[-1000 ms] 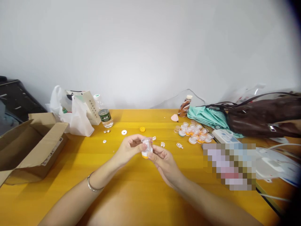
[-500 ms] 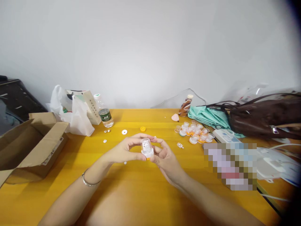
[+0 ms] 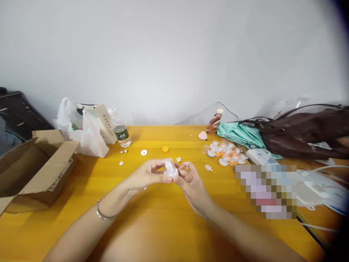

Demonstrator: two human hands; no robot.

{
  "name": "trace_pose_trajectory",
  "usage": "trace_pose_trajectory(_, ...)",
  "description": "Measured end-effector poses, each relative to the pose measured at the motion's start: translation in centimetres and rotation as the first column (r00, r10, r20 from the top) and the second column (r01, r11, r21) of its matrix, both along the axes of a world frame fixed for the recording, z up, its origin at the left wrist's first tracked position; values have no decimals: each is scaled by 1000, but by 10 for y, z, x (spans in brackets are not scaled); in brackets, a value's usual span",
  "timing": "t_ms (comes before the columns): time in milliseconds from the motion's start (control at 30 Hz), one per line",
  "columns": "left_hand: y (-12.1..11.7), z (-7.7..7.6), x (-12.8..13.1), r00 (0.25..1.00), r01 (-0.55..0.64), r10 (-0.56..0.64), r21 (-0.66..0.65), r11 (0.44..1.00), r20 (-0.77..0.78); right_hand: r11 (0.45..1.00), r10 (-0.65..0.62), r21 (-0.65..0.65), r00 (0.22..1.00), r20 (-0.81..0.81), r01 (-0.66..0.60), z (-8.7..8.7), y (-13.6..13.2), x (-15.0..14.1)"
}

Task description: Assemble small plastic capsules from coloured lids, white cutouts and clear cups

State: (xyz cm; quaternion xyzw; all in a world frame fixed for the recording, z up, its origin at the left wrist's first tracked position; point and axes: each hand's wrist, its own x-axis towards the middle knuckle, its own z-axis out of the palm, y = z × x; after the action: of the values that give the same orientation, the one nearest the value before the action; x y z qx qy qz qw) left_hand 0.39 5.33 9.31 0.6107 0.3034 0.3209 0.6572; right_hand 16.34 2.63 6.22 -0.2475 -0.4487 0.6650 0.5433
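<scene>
A small clear plastic dome (image 3: 169, 165) with a white base is held up in front of me above the table. White parts show inside it. My left hand (image 3: 148, 171) is closed on its left side, thumb along the base. From the right, my right hand (image 3: 192, 180) pinches the base between thumb and bent fingers. Just behind the hands lies a small white cut-out piece (image 3: 178, 159), and a similar perforated piece (image 3: 208, 167) is to the right. A yellow disc (image 3: 165, 149) and a white ring (image 3: 144, 152) lie farther back.
Several clear cups with orange, white and green bases (image 3: 225, 153) cluster at right, near a brown bottle (image 3: 215, 122), teal cloth (image 3: 240, 134) and brown bag (image 3: 300, 134). An open cardboard box (image 3: 49, 171), plastic bag (image 3: 92, 134) and water bottle (image 3: 122, 133) stand at left.
The dome has tilted and risen slightly, and its orange underside no longer shows. My right fingers have shifted, uncovering more of the white piece behind. The brown bag has changed shape.
</scene>
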Motion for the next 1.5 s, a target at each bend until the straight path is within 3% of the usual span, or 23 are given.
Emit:
trace_pose_trajectory(367,-1,1,1,993,86,-86,0,996,83,990,63,-118,994,-91,-73,-2,-2,1)
trace_pose_trajectory(567,-3,6,-1,1000,-10,13,95,995,-26,997,42,-67,997,-61,-46,-6,0,0)
trace_pose_trajectory(800,-2,5,-2,995,-34,48,160,987,-87,999,-9,-34,1000,-29,8,-7,1,-2)
trace_pose_trajectory(1067,6,1,-7,992,68,-49,171,983,-113,998,30,49,996,88,-34,-10,10,2)
trace_pose_trajectory(1167,11,-11,-7,988,21,18,243,970,-155,994,67,71,986,155,-79,-17,18,6)
trace_pose_trajectory(1267,15,-34,-4,973,-102,159,312,945,-165,991,70,91,965,252,-96,-28,28,8)
trace_pose_trajectory(1400,8,-71,-1,886,-321,422,400,858,-194,980,-158,169,928,337,105,-46,50,14)
trace_pose_trajectory(1467,-3,-83,-1,875,-270,417,466,842,-245,953,-289,213,866,409,217,-55,66,23)
trace_pose_trajectory(1500,-10,-88,-2,887,-208,375,493,845,-269,925,-372,254,798,473,281,-60,76,30)
